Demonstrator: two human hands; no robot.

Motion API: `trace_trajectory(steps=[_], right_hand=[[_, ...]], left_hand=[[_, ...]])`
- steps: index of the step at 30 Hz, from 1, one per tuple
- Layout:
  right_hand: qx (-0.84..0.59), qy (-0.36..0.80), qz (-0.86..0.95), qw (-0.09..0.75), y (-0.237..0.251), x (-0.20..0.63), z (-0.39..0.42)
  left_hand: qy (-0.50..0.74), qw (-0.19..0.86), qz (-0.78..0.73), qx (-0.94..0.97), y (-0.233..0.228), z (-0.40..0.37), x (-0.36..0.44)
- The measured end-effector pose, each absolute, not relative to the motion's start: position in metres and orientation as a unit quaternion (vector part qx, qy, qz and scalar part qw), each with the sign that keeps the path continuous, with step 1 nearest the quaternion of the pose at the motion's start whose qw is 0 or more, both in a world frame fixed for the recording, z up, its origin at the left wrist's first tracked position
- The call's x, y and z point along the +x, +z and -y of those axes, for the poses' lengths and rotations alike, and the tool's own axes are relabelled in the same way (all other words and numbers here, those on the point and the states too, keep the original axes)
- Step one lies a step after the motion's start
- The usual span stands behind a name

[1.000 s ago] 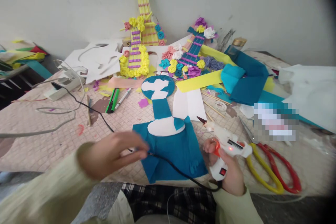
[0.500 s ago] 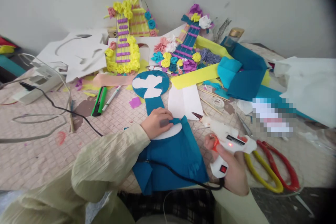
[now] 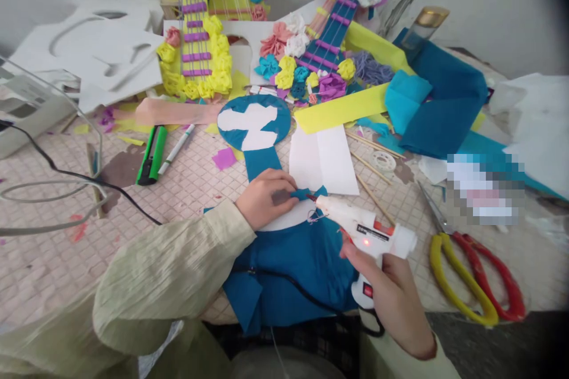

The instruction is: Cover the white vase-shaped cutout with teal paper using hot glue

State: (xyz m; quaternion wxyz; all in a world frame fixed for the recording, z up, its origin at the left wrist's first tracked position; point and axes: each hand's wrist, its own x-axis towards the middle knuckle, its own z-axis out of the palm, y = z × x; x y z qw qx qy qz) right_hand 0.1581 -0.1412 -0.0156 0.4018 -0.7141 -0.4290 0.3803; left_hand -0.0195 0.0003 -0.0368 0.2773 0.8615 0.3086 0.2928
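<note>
My right hand [image 3: 386,293] grips a white hot glue gun [image 3: 377,237] with a lit red light. Its nozzle points left, at the edge of a blue crepe paper sheet [image 3: 293,275]. My left hand [image 3: 267,198] is closed on a folded edge of that blue paper, with the fingertips just left of the nozzle. Under this hand lies a white cardboard piece [image 3: 288,217] with a rounded edge, partly hidden. Beyond it, a blue-covered neck [image 3: 262,161] leads up to a round head [image 3: 254,124] whose middle shows white.
Scissors [image 3: 471,272] with yellow and red handles lie at right. A green utility knife [image 3: 152,157] and a pen [image 3: 176,149] are at left. Decorated paper instruments [image 3: 195,41] stand at the back. A black cord [image 3: 293,287] crosses the blue sheet.
My right hand has brought the glue gun left and forward, so its nozzle is now at the blue paper's edge. My left hand stays on the paper. The view has tilted down.
</note>
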Motion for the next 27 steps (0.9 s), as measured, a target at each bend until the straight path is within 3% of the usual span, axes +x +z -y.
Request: trace_trajectory(steps=[27], right_hand=[[-0.729,0.381,0.403,0.401,-0.0144,0.1500,0.1340]], left_hand=[[0.288,0.281,-0.301,0.865,-0.0365,-0.0019,-0.0193]])
